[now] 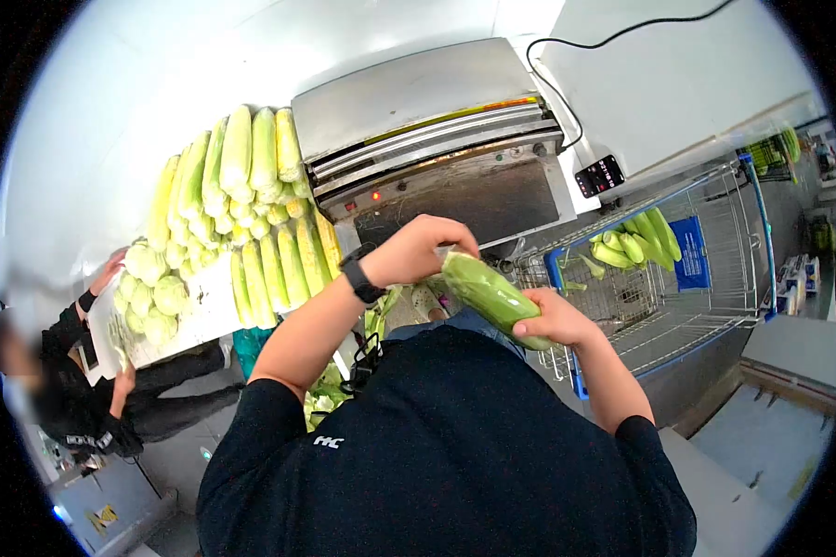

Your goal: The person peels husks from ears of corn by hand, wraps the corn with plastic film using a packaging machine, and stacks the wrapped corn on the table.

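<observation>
A green ear of corn in its husk, wrapped in shiny clear film, is held slantwise in front of my body. My right hand is closed around its lower end, with the thumb on top. At the upper end, my left hand has its fingers bent in against the film; a black watch is on that wrist. Just beyond my hands stands a wrapping machine with a dark plate and a lit red light.
Stacked corn and cabbages cover the counter on the left, where another person stands. On the right, a wire cart holds several green ears. A phone lies beside the machine, near a black cable.
</observation>
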The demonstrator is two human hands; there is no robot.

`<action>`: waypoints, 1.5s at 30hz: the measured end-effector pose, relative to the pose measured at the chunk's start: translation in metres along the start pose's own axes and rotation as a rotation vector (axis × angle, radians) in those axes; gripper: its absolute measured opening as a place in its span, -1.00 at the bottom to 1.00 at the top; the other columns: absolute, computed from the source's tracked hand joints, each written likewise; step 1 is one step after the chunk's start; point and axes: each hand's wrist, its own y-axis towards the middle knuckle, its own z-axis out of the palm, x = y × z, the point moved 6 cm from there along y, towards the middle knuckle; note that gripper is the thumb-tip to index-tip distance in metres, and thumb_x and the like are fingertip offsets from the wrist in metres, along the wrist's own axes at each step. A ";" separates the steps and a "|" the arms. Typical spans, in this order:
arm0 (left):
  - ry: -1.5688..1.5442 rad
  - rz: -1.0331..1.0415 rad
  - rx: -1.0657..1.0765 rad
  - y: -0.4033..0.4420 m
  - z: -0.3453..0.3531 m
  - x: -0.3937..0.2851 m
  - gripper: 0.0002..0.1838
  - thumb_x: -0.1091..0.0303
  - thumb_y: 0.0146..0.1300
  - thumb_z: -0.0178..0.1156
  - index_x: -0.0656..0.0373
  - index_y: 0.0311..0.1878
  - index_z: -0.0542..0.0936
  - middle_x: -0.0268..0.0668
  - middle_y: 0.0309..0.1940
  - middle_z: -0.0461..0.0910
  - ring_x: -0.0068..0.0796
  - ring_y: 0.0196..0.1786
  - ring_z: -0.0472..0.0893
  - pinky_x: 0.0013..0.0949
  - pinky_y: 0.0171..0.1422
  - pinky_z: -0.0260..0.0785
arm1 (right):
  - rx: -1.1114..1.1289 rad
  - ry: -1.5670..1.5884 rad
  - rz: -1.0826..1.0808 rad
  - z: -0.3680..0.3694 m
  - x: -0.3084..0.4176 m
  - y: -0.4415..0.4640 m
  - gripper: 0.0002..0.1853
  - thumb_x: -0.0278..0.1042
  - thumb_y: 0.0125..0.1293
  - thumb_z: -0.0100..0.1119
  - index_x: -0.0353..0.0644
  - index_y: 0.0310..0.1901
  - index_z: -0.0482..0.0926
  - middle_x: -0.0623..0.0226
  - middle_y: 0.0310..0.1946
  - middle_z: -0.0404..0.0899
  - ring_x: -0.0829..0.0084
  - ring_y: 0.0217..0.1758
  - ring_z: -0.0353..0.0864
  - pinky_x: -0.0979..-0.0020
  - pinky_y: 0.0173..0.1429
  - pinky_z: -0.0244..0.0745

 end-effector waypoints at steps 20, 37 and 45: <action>-0.671 0.038 -0.481 0.067 0.240 -0.123 -0.45 -0.04 0.62 -0.35 0.22 -0.14 0.49 -0.07 -0.25 0.62 -0.15 -0.14 0.64 -0.13 0.11 0.48 | -0.915 -0.240 -0.265 0.001 -0.047 -0.242 -0.40 0.09 -0.06 0.55 -0.25 -0.13 0.66 0.04 -0.27 0.70 0.08 -0.20 0.72 0.21 -0.06 0.57; -1.115 -0.094 -0.102 0.075 0.319 -0.151 0.03 -0.56 0.35 -0.45 0.31 0.27 0.45 -0.05 0.12 0.57 -0.14 0.19 0.54 -0.13 0.36 0.31 | -1.090 -0.295 -0.410 0.015 -0.061 -0.301 -0.41 0.09 -0.05 0.55 -0.26 -0.17 0.61 0.07 -0.29 0.66 0.00 -0.15 0.69 0.11 -0.07 0.58; -0.716 -0.139 -0.278 0.044 0.336 -0.135 -0.41 0.09 0.36 0.23 0.23 0.30 0.34 -0.17 0.23 0.46 -0.33 0.27 0.48 -0.21 0.43 0.28 | -1.115 -0.489 -0.397 0.015 -0.033 -0.301 -0.32 -0.08 -0.06 0.52 -0.27 0.05 0.49 0.03 -0.01 0.56 -0.01 0.05 0.60 0.10 0.11 0.52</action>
